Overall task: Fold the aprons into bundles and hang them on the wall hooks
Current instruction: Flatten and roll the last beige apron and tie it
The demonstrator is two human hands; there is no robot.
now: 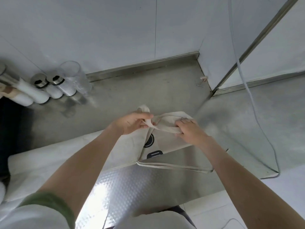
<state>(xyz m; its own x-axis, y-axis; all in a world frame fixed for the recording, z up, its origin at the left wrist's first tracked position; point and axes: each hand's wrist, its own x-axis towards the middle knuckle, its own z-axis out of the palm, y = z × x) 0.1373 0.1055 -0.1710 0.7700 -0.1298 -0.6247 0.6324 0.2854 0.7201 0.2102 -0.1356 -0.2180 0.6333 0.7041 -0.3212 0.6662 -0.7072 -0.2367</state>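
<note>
Forearms (85, 162) reach over the steel counter (115, 96), where I watch the left hand (132, 123) pinch the strap (144, 109) and the right hand (189, 128) clamp the apron bundle (166, 121), its length running crosswise between both hands.

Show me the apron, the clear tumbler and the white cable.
apron (166, 120), head view, bunched middle of the cloth
clear tumbler (75, 78), head view, its side wall
white cable (248, 90), head view, hanging stretch

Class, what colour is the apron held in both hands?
The apron is plain beige, seen best in the head view.
</note>
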